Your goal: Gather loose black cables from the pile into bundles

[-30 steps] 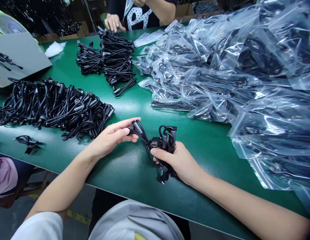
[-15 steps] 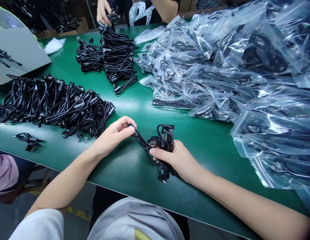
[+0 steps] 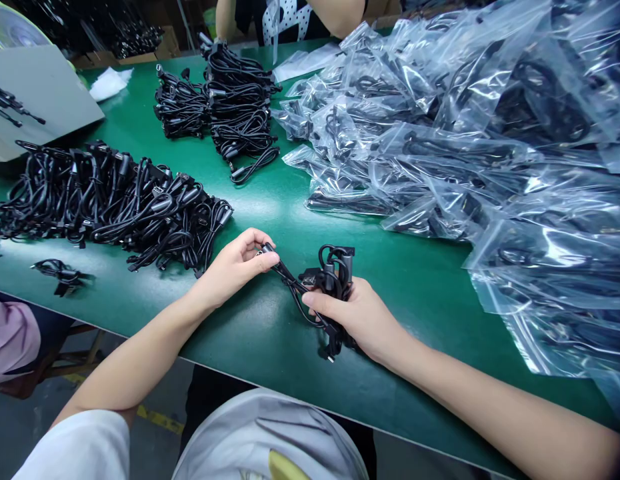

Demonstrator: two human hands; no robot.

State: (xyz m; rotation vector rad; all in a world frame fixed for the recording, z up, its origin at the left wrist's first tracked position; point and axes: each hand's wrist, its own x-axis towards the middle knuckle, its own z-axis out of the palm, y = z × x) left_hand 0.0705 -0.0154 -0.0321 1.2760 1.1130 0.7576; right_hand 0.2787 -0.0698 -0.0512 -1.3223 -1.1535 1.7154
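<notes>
My left hand [image 3: 250,257] pinches the end of a black cable [image 3: 290,280] between thumb and fingers. That cable runs right to my right hand [image 3: 363,310], whose thumb presses on it. Also in my right hand is a bundle of coiled black cables [image 3: 335,273] with connectors sticking out at top and bottom. Both hands are above the green table [image 3: 260,347], near its front edge. A long heap of black cables [image 3: 110,200] lies left of my left hand. Clear bags with black cables inside [image 3: 440,160] are piled on the right.
Two stacks of black cables [image 3: 243,107] lie at the far side, before a person [image 3: 290,23]. One small cable [image 3: 63,275] is near the left front edge. A grey box [image 3: 40,93] stands at the left; white plastic [image 3: 110,83] lies beside it.
The other person's hand has left the far cable stack. My hands keep their grips, with the cable between them moved very slightly. The whole view has shifted a little.
</notes>
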